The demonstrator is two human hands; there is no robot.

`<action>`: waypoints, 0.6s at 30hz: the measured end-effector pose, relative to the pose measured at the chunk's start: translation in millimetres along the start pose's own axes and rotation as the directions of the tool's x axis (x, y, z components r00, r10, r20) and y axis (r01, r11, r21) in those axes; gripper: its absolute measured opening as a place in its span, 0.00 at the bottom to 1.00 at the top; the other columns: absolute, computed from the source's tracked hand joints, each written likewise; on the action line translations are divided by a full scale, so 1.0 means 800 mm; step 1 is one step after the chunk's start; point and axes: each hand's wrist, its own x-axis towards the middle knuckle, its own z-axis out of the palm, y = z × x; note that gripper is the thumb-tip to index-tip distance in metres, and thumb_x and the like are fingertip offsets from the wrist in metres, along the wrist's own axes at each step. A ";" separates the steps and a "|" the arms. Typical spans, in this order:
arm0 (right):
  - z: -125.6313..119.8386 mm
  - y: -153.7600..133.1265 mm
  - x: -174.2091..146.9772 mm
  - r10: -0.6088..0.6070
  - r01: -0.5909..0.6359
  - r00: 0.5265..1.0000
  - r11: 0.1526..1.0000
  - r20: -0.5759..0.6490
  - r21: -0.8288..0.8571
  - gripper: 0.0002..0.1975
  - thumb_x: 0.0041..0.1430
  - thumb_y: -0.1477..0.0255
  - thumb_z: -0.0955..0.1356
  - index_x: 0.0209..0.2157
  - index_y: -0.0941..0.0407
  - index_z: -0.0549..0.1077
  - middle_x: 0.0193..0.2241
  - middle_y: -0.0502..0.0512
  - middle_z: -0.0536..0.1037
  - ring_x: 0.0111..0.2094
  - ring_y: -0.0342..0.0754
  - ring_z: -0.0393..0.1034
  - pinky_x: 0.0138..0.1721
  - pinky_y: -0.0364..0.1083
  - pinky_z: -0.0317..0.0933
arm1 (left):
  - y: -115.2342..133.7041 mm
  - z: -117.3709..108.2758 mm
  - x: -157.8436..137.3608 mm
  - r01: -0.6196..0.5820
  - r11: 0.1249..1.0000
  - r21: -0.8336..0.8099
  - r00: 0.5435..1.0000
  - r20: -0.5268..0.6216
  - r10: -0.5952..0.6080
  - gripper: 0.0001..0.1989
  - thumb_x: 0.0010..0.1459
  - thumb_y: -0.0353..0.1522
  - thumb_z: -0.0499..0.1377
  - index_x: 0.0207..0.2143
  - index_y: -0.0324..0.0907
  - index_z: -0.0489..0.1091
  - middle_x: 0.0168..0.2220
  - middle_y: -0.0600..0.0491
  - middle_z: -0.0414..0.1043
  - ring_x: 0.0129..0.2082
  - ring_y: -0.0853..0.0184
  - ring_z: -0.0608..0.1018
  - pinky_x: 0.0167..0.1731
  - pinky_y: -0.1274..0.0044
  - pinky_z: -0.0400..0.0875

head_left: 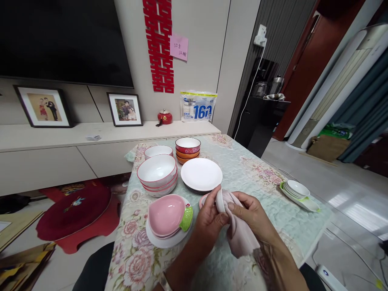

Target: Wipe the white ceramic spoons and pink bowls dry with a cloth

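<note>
Over the near part of the table, my left hand (207, 218) grips a small white dish (221, 202) by its rim. My right hand (253, 212) is closed on a pale pink cloth (241, 238), pressing it against the dish; the cloth hides much of the dish. A pink object (202, 200) shows partly behind my left fingers. To the left, stacked pink peach-shaped bowls (166, 214) with a green leaf sit on a white plate (159, 242). Beyond my hands lies a larger white plate (201, 173) on top of a dark-edged one.
Red-rimmed white bowls (157, 171) and a red bowl (188, 147) over orange bowls (188, 155) stand farther back. Small white dishes (297, 188) rest on a leaf-shaped plate (303, 204) near the right table edge. A red stool (75, 206) stands at left.
</note>
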 end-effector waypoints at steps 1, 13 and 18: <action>-0.002 -0.003 -0.001 -0.051 0.054 0.997 0.997 0.052 -0.061 0.16 0.56 0.60 0.75 0.42 0.55 0.81 0.35 0.55 0.81 0.35 0.50 0.76 0.38 0.47 0.70 | 0.000 -0.001 0.000 0.002 1.000 -0.024 1.000 -0.004 -0.002 0.38 0.56 0.38 0.68 0.67 0.46 0.59 0.57 0.40 0.74 0.56 0.49 0.75 0.53 0.62 0.70; -0.011 0.000 0.004 -0.538 0.588 0.780 0.453 0.321 -0.671 0.13 0.66 0.79 0.64 0.43 0.51 0.78 0.38 0.56 0.78 0.41 0.50 0.72 0.41 0.49 0.68 | -0.004 -0.004 0.004 0.102 0.993 -0.052 0.993 -0.047 -0.105 0.29 0.60 0.45 0.64 0.60 0.43 0.69 0.52 0.41 0.76 0.48 0.53 0.79 0.45 0.65 0.75; -0.002 0.008 0.007 -0.633 0.571 0.730 0.356 0.259 -0.739 0.12 0.64 0.80 0.64 0.43 0.54 0.77 0.38 0.58 0.79 0.41 0.52 0.72 0.42 0.50 0.68 | -0.001 -0.002 0.002 0.090 0.996 -0.001 0.996 -0.022 -0.090 0.31 0.58 0.44 0.66 0.61 0.43 0.68 0.55 0.41 0.75 0.51 0.51 0.78 0.49 0.63 0.73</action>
